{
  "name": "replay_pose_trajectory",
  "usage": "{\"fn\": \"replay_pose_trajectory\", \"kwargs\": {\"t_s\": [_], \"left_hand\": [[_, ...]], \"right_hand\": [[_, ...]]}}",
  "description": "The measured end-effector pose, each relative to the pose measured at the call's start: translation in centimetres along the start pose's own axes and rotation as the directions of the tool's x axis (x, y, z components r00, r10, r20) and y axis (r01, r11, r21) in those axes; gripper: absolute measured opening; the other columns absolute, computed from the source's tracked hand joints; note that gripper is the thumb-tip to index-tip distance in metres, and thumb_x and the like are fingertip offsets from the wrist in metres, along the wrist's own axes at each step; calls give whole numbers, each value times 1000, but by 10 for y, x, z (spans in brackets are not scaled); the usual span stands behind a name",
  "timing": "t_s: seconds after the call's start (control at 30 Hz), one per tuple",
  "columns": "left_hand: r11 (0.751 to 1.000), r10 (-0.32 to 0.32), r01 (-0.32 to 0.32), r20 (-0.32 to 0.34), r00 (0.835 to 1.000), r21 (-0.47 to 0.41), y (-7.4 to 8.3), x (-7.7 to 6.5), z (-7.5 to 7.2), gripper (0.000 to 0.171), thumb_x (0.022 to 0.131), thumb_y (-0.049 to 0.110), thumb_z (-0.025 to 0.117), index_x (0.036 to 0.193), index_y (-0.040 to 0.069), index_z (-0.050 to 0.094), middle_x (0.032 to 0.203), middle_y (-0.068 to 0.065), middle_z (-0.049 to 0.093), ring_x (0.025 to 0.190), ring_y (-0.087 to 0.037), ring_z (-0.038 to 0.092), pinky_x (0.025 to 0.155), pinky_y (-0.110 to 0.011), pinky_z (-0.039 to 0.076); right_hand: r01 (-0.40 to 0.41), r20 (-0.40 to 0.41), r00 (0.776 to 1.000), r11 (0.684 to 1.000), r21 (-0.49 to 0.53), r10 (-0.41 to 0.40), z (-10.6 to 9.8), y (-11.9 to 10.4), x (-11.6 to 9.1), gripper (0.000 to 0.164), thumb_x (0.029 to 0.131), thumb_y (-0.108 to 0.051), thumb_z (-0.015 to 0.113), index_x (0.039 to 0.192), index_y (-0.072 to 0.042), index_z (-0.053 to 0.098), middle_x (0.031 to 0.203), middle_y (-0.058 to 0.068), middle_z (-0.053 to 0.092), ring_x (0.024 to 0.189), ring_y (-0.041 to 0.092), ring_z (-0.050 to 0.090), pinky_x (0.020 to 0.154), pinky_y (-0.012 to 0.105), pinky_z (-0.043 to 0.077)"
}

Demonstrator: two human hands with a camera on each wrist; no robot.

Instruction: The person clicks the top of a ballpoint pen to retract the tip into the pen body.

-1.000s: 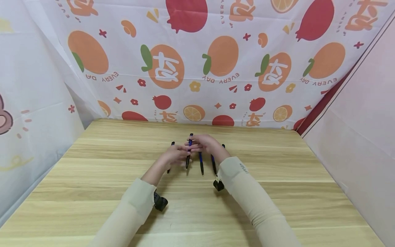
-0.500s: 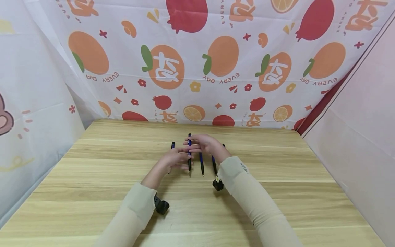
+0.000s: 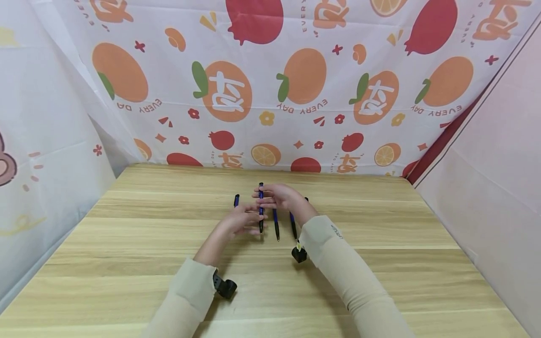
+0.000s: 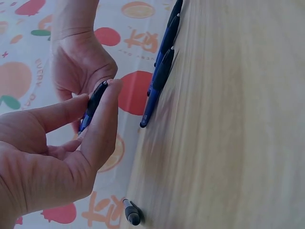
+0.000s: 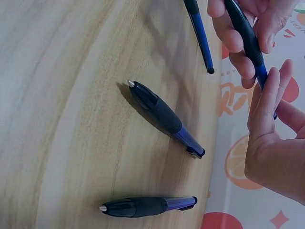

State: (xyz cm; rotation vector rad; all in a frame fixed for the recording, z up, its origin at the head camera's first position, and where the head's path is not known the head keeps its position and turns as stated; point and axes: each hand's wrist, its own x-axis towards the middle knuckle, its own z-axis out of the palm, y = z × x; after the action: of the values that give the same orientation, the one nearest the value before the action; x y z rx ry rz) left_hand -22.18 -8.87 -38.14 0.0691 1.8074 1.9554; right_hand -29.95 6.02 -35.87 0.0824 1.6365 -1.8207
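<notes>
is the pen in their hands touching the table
Apart. The left wrist view shows it: the held pen is clear of the table, with patterned cloth visible between them.

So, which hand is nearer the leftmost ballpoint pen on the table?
Left. The left hand is close by, partly hiding the ballpoint pen in the head view; the right hand is farther right.

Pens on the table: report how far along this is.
Looks done: the loose pens lie apart on the table; whether they were handled is unclear. In hand: the held pen, with the left hand and right hand both on it. Left: probably putting it down, as it is not yet on the table.
</notes>
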Motion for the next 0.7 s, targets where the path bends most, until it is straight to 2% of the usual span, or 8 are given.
{"fn": "replay_pose_trajectory", "kwargs": {"t_s": [0.13,0.23,0.37,0.7], "left_hand": [[1000,0,0,4,1000,-15,-2,-1,0,44,95,-1,41,135,-14,26,127,-30,45,111,-41,49,80,-42,50],[1000,0,0,8,1000,-29,-3,-1,0,45,95,-1,41,135,-13,25,127,-30,46,111,-41,49,80,-42,50],[999,5,-5,9,1000,-34,-3,-1,1,45,95,-2,41,135,-14,25,125,-29,48,110,-41,50,79,-41,51],[1000,18,-18,15,1000,-10,-2,-3,3,42,95,-3,40,132,-17,26,123,-30,48,109,-44,49,78,-41,51]], "right_hand": [[-4,-6,1000,1000,8,4,1,1,2,36,97,-16,47,128,3,49,121,15,56,79,15,63,73,24,52],[-2,-12,1000,1000,6,2,0,3,3,36,97,-17,48,127,2,51,118,13,58,95,22,61,74,24,52],[1,-21,1000,1000,11,-1,0,3,3,36,97,-17,49,127,2,51,116,13,60,114,27,50,75,25,52],[15,-39,999,999,40,-13,-1,5,4,34,96,-15,49,126,2,52,114,13,61,111,26,53,77,27,51]]}}
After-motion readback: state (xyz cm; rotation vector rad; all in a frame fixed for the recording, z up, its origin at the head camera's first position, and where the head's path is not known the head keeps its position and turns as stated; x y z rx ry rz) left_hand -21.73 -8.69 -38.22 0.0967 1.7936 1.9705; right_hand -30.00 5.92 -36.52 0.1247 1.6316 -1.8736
